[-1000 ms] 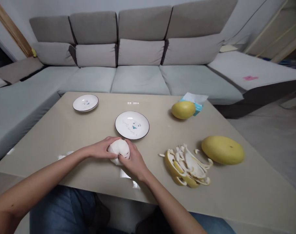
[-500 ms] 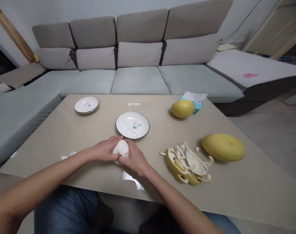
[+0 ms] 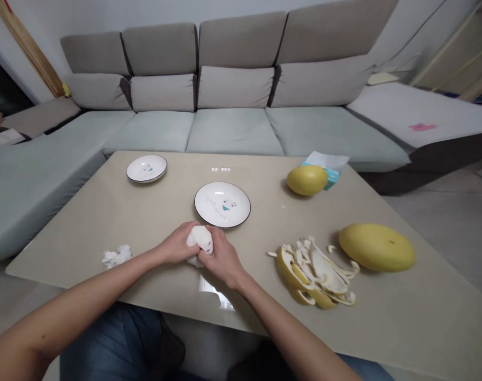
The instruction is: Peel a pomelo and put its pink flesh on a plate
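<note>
Between both hands is a peeled pomelo point(image 3: 201, 236), white with pith and showing small dark slits on its right side. My left hand point(image 3: 176, 244) is closed round its left side. My right hand point(image 3: 222, 256) grips it from the right, with both thumbs pressed on the near side. Its underside is partly hidden by the fingers. Just beyond the hands lies a white plate point(image 3: 241, 210) with a dark rim and a blue face print. To the right of my right forearm rests a heap of pomelo peel point(image 3: 318, 272), yellow outside and white inside.
Two whole yellow pomelos, one near point(image 3: 378, 247) and one far point(image 3: 306, 180), sit on the right. Behind the far one is a blue tissue pack point(image 3: 333, 179). A second plate point(image 3: 136, 170) stands back left; crumpled tissue point(image 3: 117, 256) lies by my left forearm. A sofa point(image 3: 233, 129) lines the table's far side.
My view has shifted slightly, so the table things appear further right and the crumpled tissue shows more fully. Both hands keep their grip on the peeled pomelo, which looks slightly turned.
</note>
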Demonstrator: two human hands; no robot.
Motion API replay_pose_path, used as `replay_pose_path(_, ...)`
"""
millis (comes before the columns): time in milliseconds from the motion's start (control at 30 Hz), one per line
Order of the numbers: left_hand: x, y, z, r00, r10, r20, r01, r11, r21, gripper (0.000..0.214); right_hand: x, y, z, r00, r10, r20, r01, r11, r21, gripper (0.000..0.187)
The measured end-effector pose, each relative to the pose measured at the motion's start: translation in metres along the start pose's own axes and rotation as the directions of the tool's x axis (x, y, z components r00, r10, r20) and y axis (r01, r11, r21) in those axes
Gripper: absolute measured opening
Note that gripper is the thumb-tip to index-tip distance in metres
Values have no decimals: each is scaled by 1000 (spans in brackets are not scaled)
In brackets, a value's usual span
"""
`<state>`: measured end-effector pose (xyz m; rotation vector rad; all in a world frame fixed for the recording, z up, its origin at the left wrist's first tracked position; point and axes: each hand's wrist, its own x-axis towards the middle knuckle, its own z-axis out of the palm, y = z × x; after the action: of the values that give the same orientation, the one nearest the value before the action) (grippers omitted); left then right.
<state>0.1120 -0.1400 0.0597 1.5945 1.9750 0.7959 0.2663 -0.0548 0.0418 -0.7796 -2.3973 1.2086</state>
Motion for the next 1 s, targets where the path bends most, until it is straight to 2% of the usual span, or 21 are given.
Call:
replay_pose_path(167, -3, -2, 5, 998, 67, -1, -67, 997, -22, 52, -2, 2, -3, 1000, -13, -15, 13, 1000, 14, 50)
replay_pose_path(333, -2, -2, 4, 990, 126, 56, -125, 992, -35, 55, 3, -2, -16, 997, -3, 82, 9, 997, -73, 44)
replay_pose_path(533, 2, 0, 7, 990, 107, 86, -105, 994, -35, 63, 9, -13, -30, 983, -2, 183, 45, 971, -235, 47)
replay_pose_path(700, 6, 8, 5, 991, 77, 110, -76, 997, -13, 58, 14, -18, -34, 978, 6, 207, 55, 956, -289, 46)
replay_pose_path(800, 7, 10, 4, 990, 66, 126, -68, 998, 10, 58, 19, -14, -33, 977, 23, 212, 32, 968, -250, 43)
replay_pose_path(900, 7, 9, 7, 991, 62, 119, -67, 997, 36, 63, 21, -7, -30, 974, 33, 222, -1, 990, -140, 41)
replay_pose_path(1000, 5, 9, 11, 992, 65, 112, -71, 996, 45, 67, 18, 2, -24, 985, 5, 175, -3, 1000, -12, 37)
